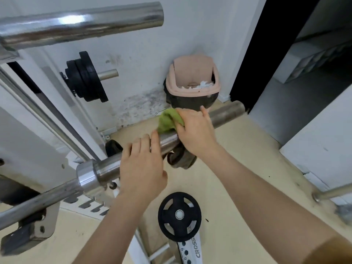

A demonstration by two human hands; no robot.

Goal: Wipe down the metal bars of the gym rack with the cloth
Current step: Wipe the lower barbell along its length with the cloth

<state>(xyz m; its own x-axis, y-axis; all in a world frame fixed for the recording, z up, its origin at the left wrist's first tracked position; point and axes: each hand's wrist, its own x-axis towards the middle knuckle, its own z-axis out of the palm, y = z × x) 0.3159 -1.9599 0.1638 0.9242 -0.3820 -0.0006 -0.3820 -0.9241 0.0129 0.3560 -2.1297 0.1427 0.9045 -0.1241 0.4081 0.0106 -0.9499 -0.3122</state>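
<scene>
Head: right hand grips cloth on bar; label apparently "CROSS".

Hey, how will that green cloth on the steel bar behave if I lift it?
The green cloth bunches and drapes over the shiny steel bar under the right hand, so it is probably soft, floppy and light. On such polished metal it likely slides easily.
</scene>
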